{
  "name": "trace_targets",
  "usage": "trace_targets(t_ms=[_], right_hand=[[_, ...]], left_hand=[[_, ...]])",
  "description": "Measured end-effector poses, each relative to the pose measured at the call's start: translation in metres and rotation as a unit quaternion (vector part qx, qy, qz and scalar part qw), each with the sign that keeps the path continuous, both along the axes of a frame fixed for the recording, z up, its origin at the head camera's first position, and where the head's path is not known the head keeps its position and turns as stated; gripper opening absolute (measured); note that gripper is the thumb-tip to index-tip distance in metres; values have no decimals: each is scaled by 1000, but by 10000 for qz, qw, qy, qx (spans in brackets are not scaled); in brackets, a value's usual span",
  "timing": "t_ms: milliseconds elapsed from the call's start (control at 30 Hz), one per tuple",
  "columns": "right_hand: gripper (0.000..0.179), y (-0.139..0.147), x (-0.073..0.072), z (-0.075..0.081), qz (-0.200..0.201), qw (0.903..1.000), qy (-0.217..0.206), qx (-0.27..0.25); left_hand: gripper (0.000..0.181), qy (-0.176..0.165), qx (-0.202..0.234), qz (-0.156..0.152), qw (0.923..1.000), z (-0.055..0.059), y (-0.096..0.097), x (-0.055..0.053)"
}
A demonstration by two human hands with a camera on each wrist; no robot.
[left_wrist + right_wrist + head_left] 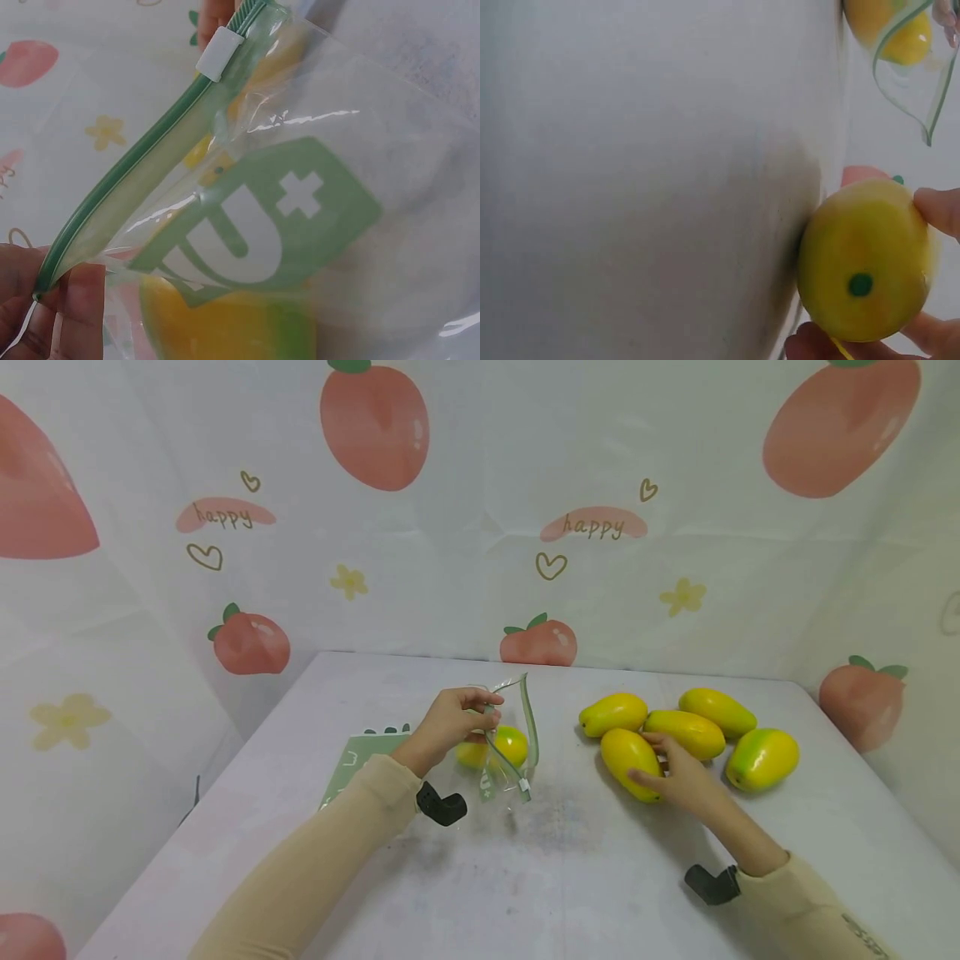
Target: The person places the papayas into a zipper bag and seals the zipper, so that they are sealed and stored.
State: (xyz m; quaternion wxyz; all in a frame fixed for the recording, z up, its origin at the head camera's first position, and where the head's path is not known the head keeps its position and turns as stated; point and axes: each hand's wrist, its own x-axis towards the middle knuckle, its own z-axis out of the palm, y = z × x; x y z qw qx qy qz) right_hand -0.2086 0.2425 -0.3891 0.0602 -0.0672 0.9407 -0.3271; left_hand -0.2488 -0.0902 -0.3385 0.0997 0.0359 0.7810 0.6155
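**Left hand [456,720] spreads a clear bag [530,718]; right hand [681,778] grips a yellow fruit [626,760]**

A green packet [358,766] lies on the bench [525,877] at nine o'clock from the bag. At the bag's ten o'clock, the left hand is nearly closed, pinching the zip rim [120,171], presumably by its edge so the mouth gapes. A yellow-green fruit [512,746] shows through the plastic, apparently inside, probably weighing it down.

At the bag's three o'clock, the right hand is partly open around the yellow fruit, thumb and fingers opposed, likely because its rounded sides could roll. Around that fruit sit others: one at eleven o'clock [611,714], two at two o'clock [686,733], one at three [763,760].
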Motion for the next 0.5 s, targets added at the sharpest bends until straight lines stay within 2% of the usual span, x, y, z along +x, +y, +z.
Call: trace_targets(t_ms=[200, 500], right_hand=[[87, -4, 2, -1, 57, 9997, -176, 173], [87, -7, 4, -3, 119, 9997, -70, 216]], left_hand=[[26, 7, -21, 7, 10000, 0, 0, 0], [27, 80, 19, -30, 10000, -1, -1, -1]])
